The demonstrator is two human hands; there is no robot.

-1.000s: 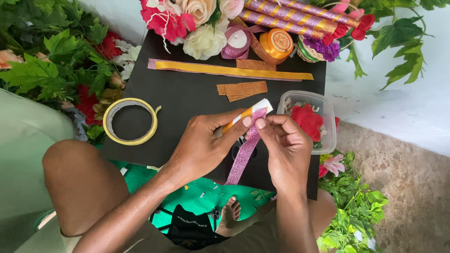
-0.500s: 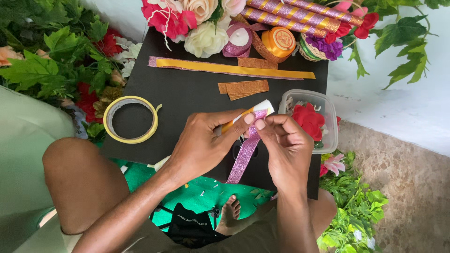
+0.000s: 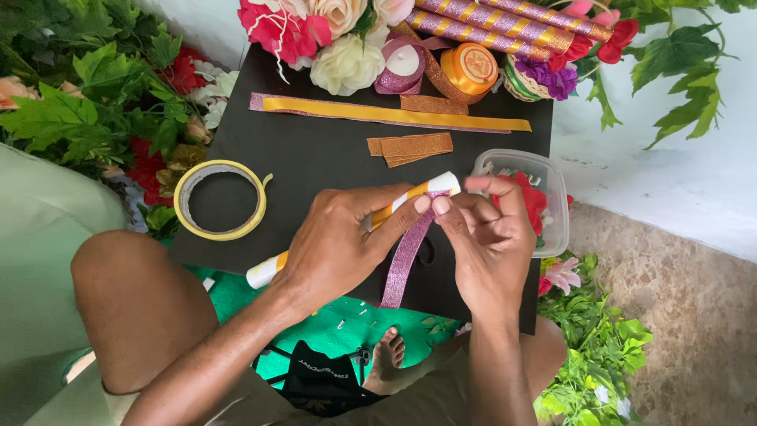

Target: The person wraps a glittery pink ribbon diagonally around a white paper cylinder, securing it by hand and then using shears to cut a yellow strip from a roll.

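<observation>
- Glittery pink ribbon (image 3: 404, 264) is hanging as a narrow, sparkling strip from the fingertips down over the black board (image 3: 315, 150), its lower end reaching the board's near edge above the green mat (image 3: 236, 292).
- The ribbon's top end is being pinched against a stick (image 3: 410, 199) wound in orange and white stripes.
- The stick is lying at a slant through the left hand (image 3: 339, 244); its white lower end is poking out below that hand and its upper white tip is showing near the right fingers.
- The left hand is curling around the stick, thumb pressing the ribbon onto it.
- The right hand (image 3: 485, 241) is pinching the ribbon's top between thumb and forefinger, touching the left thumb.
- A tape roll (image 3: 222, 199) is lying flat on the board, left of the hands.
- A long gold strip (image 3: 394, 114) and short brown pieces (image 3: 410, 147) are lying further up the board.
- A clear tub (image 3: 552, 197) holding red petals is sitting just beyond the right hand.
- Finished striped sticks (image 3: 505, 24), ribbon spools (image 3: 469, 67) and fake flowers (image 3: 339, 63) are crowding the board's far edge.
</observation>
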